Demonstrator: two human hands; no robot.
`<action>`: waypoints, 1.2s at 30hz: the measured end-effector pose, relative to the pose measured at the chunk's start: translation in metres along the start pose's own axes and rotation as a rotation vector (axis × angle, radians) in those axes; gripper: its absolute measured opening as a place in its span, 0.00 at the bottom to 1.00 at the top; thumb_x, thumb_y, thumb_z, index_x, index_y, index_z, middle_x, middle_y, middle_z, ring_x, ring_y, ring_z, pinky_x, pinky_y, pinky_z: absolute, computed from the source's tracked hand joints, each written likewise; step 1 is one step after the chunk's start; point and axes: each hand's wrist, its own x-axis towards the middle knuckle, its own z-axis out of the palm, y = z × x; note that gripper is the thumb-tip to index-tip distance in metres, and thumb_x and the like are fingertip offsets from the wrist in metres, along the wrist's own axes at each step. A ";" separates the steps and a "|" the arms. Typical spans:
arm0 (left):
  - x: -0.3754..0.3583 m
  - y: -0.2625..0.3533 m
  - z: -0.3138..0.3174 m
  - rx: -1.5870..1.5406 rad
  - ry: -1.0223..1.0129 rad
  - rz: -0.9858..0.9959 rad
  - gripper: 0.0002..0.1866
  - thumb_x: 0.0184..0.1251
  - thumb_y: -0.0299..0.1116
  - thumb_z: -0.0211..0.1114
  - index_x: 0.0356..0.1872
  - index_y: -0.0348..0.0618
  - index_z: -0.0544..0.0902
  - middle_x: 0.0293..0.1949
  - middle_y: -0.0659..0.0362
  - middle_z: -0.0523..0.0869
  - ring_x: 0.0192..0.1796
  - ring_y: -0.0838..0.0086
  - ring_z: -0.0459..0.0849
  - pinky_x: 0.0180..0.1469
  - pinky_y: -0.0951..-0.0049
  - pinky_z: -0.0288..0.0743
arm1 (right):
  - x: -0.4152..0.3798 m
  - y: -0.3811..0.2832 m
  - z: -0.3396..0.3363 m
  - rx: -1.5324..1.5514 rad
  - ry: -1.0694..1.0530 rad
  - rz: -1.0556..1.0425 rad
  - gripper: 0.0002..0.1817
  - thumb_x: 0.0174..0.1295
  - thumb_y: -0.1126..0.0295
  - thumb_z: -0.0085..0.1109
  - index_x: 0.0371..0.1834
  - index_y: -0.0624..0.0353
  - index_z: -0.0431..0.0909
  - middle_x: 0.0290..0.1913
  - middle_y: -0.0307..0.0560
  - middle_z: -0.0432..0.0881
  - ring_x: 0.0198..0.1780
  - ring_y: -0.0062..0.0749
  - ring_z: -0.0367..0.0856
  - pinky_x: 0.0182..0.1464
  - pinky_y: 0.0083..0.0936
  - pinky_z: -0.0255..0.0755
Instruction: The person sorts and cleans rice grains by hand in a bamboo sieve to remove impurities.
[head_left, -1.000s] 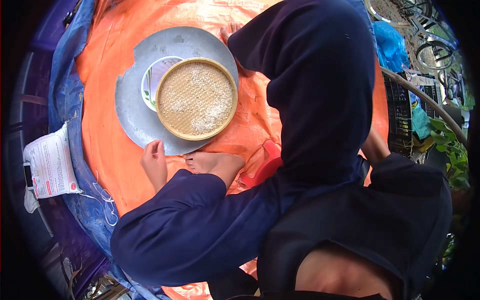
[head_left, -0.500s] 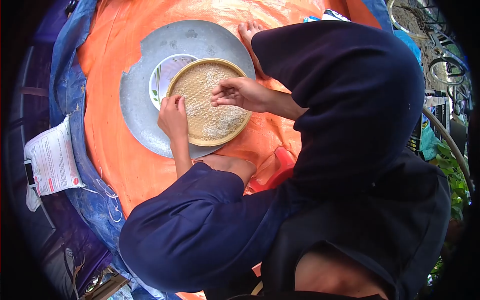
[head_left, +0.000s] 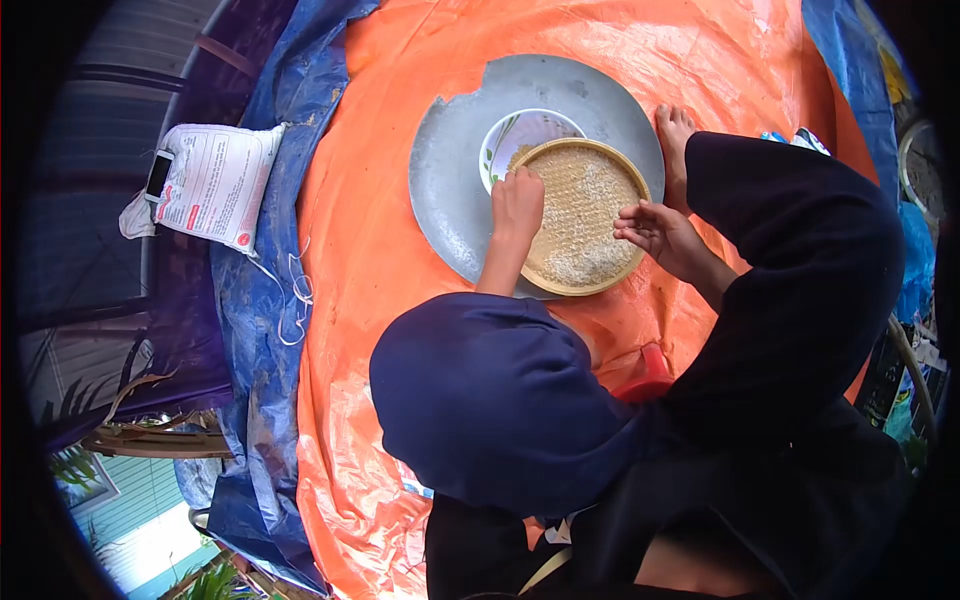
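A round woven tray with a raised rim holds pale grain, whitest along its lower and right parts. It overlaps a white bowl with a green leaf pattern, in which some brown grain shows by the tray's edge. Both rest on a large grey metal disc. At the tray's left rim, beside the bowl, my left hand is closed with its fingertips together; what they hold is too small to make out. My right hand hovers at the opposite rim, palm turned inward, fingers loosely stretched and thumb apart.
An orange tarp lies under everything, bordered by a blue tarp. A white printed sack with a phone on it sits at left. My bent legs frame the near side, a red object between them.
The view has turned, so everything sits further right. My left hand has gone onto the tray's left rim. My right hand has drawn back from over the grain to the right rim.
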 end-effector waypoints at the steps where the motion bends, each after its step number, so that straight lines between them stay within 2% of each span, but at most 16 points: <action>1: 0.004 -0.001 0.000 0.023 -0.014 0.025 0.04 0.53 0.24 0.63 0.31 0.41 0.84 0.33 0.56 0.84 0.38 0.68 0.86 0.38 0.70 0.78 | 0.003 0.000 -0.006 -0.055 -0.019 -0.021 0.18 0.72 0.68 0.46 0.51 0.78 0.69 0.55 0.64 0.73 0.58 0.52 0.76 0.60 0.33 0.76; 3: 0.004 -0.002 0.005 0.068 -0.051 0.078 0.05 0.52 0.24 0.64 0.30 0.42 0.85 0.32 0.55 0.84 0.37 0.67 0.86 0.37 0.70 0.78 | -0.008 0.004 0.004 -0.157 -0.055 -0.062 0.18 0.72 0.65 0.44 0.50 0.72 0.73 0.48 0.57 0.80 0.53 0.42 0.81 0.58 0.26 0.76; 4: 0.004 -0.002 0.006 0.069 -0.052 0.098 0.05 0.52 0.24 0.64 0.29 0.42 0.85 0.31 0.55 0.84 0.37 0.67 0.86 0.37 0.69 0.77 | -0.013 0.004 0.012 -0.182 -0.012 -0.075 0.17 0.72 0.65 0.44 0.49 0.71 0.75 0.46 0.54 0.82 0.50 0.38 0.82 0.58 0.25 0.76; 9: 0.000 -0.004 -0.002 0.038 -0.027 0.149 0.04 0.52 0.25 0.64 0.29 0.41 0.84 0.31 0.54 0.84 0.36 0.65 0.86 0.36 0.66 0.76 | -0.036 -0.012 0.021 -0.182 0.038 -0.140 0.18 0.72 0.63 0.45 0.48 0.70 0.75 0.46 0.52 0.81 0.50 0.37 0.82 0.58 0.25 0.76; 11: -0.006 -0.007 -0.014 -0.068 0.097 0.153 0.04 0.52 0.27 0.64 0.29 0.40 0.83 0.30 0.52 0.84 0.33 0.62 0.85 0.35 0.64 0.78 | -0.054 -0.017 0.025 -0.163 0.081 -0.160 0.18 0.71 0.62 0.47 0.48 0.69 0.75 0.46 0.51 0.81 0.49 0.37 0.82 0.58 0.25 0.76; 12: -0.011 -0.008 -0.021 -0.123 0.160 0.154 0.05 0.52 0.28 0.64 0.29 0.39 0.83 0.30 0.51 0.84 0.32 0.60 0.85 0.35 0.63 0.79 | -0.045 -0.015 -0.014 -0.156 0.039 -0.164 0.21 0.66 0.59 0.55 0.49 0.69 0.74 0.46 0.50 0.81 0.50 0.38 0.82 0.57 0.24 0.76; 15: -0.031 -0.008 -0.053 -0.276 0.195 0.064 0.05 0.56 0.30 0.64 0.31 0.42 0.83 0.30 0.54 0.84 0.32 0.61 0.85 0.35 0.64 0.78 | -0.031 -0.027 -0.049 -0.111 0.023 -0.205 0.20 0.67 0.61 0.53 0.50 0.69 0.74 0.47 0.51 0.81 0.50 0.38 0.82 0.57 0.25 0.76; 18: -0.063 -0.022 -0.084 -0.449 0.218 0.071 0.05 0.58 0.32 0.64 0.32 0.43 0.83 0.30 0.56 0.84 0.32 0.61 0.84 0.34 0.64 0.77 | -0.037 -0.040 -0.057 -0.090 -0.002 -0.255 0.19 0.67 0.62 0.51 0.51 0.69 0.74 0.48 0.51 0.81 0.51 0.38 0.81 0.58 0.26 0.76; 20: -0.094 -0.045 -0.083 -0.453 0.231 0.031 0.05 0.58 0.32 0.65 0.32 0.43 0.82 0.30 0.57 0.84 0.31 0.63 0.84 0.34 0.65 0.76 | -0.056 -0.041 -0.061 -0.073 -0.007 -0.304 0.18 0.68 0.63 0.50 0.51 0.69 0.74 0.48 0.52 0.81 0.51 0.38 0.81 0.58 0.27 0.76; 22: -0.131 -0.059 -0.097 -0.479 0.126 -0.101 0.06 0.59 0.34 0.65 0.31 0.43 0.82 0.31 0.57 0.84 0.31 0.63 0.85 0.34 0.64 0.76 | -0.089 -0.043 -0.079 -0.051 0.003 -0.349 0.18 0.68 0.65 0.49 0.52 0.69 0.74 0.49 0.52 0.81 0.52 0.37 0.81 0.58 0.27 0.76; 29: -0.205 -0.097 -0.147 -0.614 0.320 -0.319 0.06 0.61 0.31 0.64 0.33 0.38 0.83 0.28 0.55 0.85 0.30 0.69 0.85 0.34 0.71 0.76 | -0.210 -0.068 -0.167 0.019 0.074 -0.566 0.16 0.70 0.68 0.44 0.53 0.69 0.73 0.52 0.53 0.80 0.53 0.37 0.81 0.58 0.30 0.76; 33: -0.220 -0.120 -0.130 -0.760 0.392 -0.512 0.08 0.62 0.31 0.64 0.33 0.35 0.83 0.28 0.54 0.86 0.29 0.71 0.84 0.34 0.72 0.76 | -0.266 -0.108 -0.216 0.092 -0.054 -0.753 0.16 0.71 0.71 0.42 0.54 0.69 0.73 0.53 0.53 0.80 0.54 0.37 0.80 0.59 0.31 0.76; 35: -0.226 -0.119 -0.124 -0.775 0.361 -0.491 0.08 0.63 0.31 0.64 0.33 0.35 0.83 0.28 0.55 0.86 0.29 0.72 0.84 0.34 0.72 0.76 | -0.277 -0.128 -0.166 0.342 0.226 -0.982 0.16 0.70 0.73 0.43 0.55 0.74 0.71 0.56 0.58 0.77 0.58 0.42 0.78 0.62 0.29 0.76; 36: -0.233 -0.114 -0.120 -0.788 0.340 -0.484 0.08 0.63 0.31 0.63 0.34 0.35 0.83 0.28 0.56 0.86 0.29 0.72 0.84 0.34 0.72 0.76 | -0.290 -0.131 -0.141 0.398 0.145 -0.982 0.17 0.69 0.76 0.44 0.56 0.77 0.69 0.58 0.62 0.74 0.61 0.48 0.74 0.65 0.30 0.75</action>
